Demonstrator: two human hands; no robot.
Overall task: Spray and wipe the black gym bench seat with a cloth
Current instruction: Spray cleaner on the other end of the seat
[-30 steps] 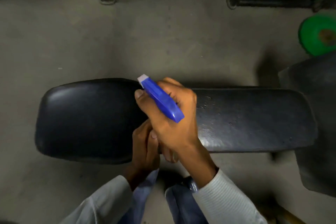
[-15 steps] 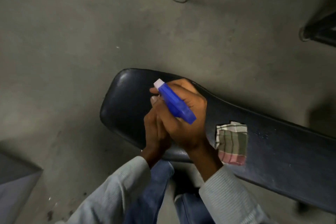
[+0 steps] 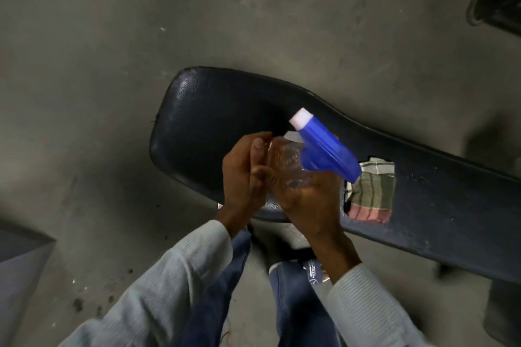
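The black gym bench seat [image 3: 214,110] runs from the centre down to the right edge. Above its near edge I hold a clear spray bottle [image 3: 287,163] with a blue trigger head [image 3: 324,149] and a white nozzle pointing up-left. My right hand [image 3: 307,200] grips the bottle's lower body from the right. My left hand [image 3: 242,175] wraps the bottle from the left, thumb up against its side. A folded striped cloth [image 3: 372,194], green and pink, lies on the seat just right of my right hand.
Grey concrete floor [image 3: 112,51] surrounds the bench. A dark metal frame foot [image 3: 490,8] stands at the top right. A grey slab edge [image 3: 19,259] shows at the lower left. My blue trousers [image 3: 293,304] are below the hands.
My right hand has slid from the trigger head down to the bottle body, so the blue head and clear body now show. The view swung left along the bench, bringing the cloth into sight.
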